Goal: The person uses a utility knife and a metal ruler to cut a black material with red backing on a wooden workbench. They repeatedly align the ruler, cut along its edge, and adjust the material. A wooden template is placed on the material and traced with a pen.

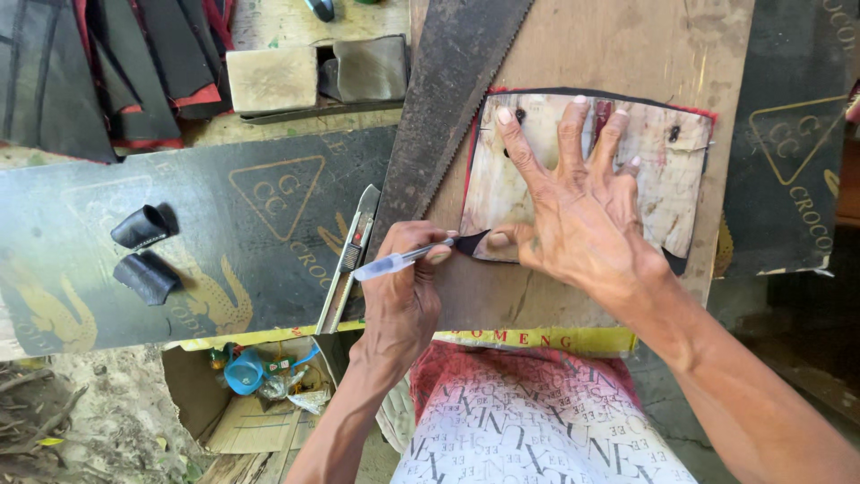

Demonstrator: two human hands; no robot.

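My left hand [403, 291] grips a clear pen [399, 261], its tip at the lower left corner of a worn pale template [667, 166]. The template has small holes and lies on a black sheet piece with a red edge [472, 240], which shows around its outline. My right hand [573, 211] lies flat on the template with fingers spread, pressing it down. Both rest on a wooden board [645, 45].
A rusty saw blade [439, 99] lies diagonally just left of the template. A utility knife [348, 264] sits by my left hand. Two black rolled pieces [143, 253], two pale blocks [271, 79], black strips [134, 72] and a cardboard box [242, 394] lie to the left.
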